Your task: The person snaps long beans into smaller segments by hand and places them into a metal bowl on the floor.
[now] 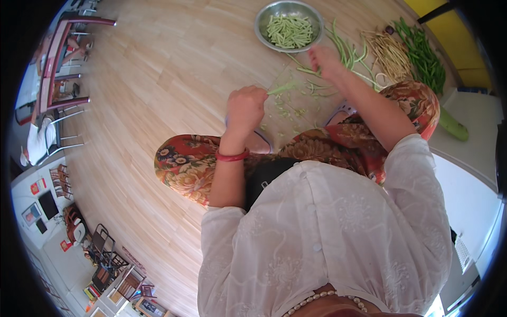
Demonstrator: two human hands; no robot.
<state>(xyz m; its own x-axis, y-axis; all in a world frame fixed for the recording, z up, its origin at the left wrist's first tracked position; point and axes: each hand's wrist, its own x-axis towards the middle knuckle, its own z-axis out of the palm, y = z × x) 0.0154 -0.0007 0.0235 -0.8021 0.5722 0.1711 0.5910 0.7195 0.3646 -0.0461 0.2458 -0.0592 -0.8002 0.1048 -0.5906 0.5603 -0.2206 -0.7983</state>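
Note:
My left hand point(246, 110) is closed around light green bean pieces point(282, 88), whose ends stick out to the right of the fingers. A red bangle point(232, 156) circles that wrist. My right hand point(328, 62) is blurred, with curled fingers, just below the rim of a metal bowl point(259, 35); whether it holds anything is unclear. Snapped bean pieces point(291, 31) lie heaped in the bowl. Long green beans point(346, 49) spread over the floor right of the bowl, partly behind my right hand. Small green scraps point(287, 109) are scattered between my feet.
Pale yellowish long beans point(390, 55) and a pile of green peppers point(422, 55) lie at the upper right, near a yellow panel point(447, 29). A long green gourd point(453, 125) rests on a white surface point(475, 154) beside my knee. Seated people, tables and chairs point(63, 146) line the left.

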